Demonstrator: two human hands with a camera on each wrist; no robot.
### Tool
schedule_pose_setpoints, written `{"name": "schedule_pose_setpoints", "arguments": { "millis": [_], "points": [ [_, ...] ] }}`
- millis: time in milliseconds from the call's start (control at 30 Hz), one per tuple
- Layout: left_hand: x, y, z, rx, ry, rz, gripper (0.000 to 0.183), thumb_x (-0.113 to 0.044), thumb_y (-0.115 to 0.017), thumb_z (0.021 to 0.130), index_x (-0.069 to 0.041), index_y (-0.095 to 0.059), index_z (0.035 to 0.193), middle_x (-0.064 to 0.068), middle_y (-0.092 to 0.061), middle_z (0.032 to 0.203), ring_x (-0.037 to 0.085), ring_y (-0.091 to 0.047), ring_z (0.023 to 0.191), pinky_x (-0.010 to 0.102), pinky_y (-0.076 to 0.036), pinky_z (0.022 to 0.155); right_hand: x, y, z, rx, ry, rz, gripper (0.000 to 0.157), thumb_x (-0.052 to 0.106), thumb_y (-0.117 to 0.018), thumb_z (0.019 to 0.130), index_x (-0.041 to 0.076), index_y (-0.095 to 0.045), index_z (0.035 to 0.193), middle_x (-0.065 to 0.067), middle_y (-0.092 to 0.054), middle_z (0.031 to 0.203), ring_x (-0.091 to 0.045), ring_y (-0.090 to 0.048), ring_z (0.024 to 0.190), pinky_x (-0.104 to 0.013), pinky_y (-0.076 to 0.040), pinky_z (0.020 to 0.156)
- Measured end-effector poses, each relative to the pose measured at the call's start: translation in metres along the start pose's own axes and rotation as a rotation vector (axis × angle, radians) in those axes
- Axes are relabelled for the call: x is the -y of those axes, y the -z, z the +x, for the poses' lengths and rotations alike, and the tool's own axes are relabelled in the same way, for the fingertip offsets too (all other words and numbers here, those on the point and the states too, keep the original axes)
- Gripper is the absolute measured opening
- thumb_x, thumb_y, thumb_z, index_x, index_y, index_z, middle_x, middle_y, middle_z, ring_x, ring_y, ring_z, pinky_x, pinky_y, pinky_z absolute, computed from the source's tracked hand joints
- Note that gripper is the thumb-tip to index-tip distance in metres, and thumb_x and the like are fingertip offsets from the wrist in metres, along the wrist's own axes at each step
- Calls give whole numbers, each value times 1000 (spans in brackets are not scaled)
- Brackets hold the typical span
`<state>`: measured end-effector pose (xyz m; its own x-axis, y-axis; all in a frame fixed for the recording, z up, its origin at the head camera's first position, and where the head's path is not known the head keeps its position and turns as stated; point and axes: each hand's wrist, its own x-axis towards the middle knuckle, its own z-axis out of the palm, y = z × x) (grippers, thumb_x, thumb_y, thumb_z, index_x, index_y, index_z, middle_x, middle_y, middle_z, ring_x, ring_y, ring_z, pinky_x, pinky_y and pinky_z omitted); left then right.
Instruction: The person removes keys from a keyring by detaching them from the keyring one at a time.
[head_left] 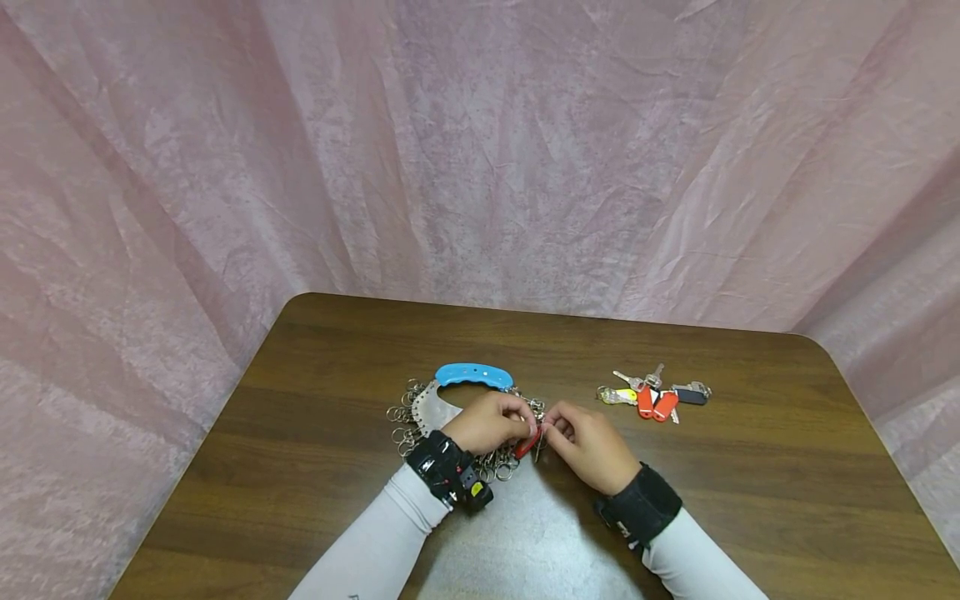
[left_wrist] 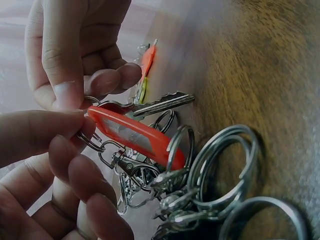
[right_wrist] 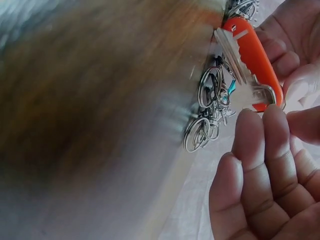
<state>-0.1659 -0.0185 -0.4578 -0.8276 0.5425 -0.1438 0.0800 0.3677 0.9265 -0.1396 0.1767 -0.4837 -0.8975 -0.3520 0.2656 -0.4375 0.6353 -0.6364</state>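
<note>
My left hand and right hand meet over the right side of a metal key holder plate with a blue handle. Between their fingertips hangs a red key tag with a silver key beside it. In the left wrist view, the left thumb and finger pinch a split ring linked to a swivel clasp. The right fingertips pinch at the small ring by the key's head, partly hidden by the fingers. Several empty split rings hang close below the tag.
To the right on the wooden table lies a cluster of keys with red, yellow and black tags. More rings fringe the plate's left side. A pink curtain hangs behind the table.
</note>
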Motion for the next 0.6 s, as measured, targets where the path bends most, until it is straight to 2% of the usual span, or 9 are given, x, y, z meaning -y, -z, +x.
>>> {"name": "schedule_pose_setpoints", "arguments": {
  "millis": [100,267,400,600],
  "points": [
    [-2,0,-1,-3,-7,-5,6,1,-62,85,2,-66,88,5,-55,66,9,-46,59,23,-38,54,0,0,0,-7,-20,-12,8,11,-61,85,18,-61,84,14,-56,71,0,-52,62,-23,-46,56],
    [12,-3,6,-3,0,-1,5,-3,-64,85,-5,-68,87,-4,-52,64,10,-47,59,22,-39,54,-1,0,0,-4,-54,-30,9,10,-62,85,19,-60,82,14,-56,69,0,-52,62,-24,-45,56],
    [18,-3,8,8,2,-5,5,-6,-64,84,-9,-68,86,-5,-53,64,10,-48,59,22,-40,54,-2,0,0,2,-70,-43,7,12,-61,85,18,-60,82,14,-56,69,-1,-52,61,-24,-45,56],
    [18,-3,9,11,10,11,6,-8,-63,84,-9,-68,86,-6,-54,64,7,-47,58,21,-40,53,-2,-1,0,-2,-53,-25,5,14,-60,86,17,-61,83,14,-57,71,0,-53,63,-24,-46,57]
  ]
}}
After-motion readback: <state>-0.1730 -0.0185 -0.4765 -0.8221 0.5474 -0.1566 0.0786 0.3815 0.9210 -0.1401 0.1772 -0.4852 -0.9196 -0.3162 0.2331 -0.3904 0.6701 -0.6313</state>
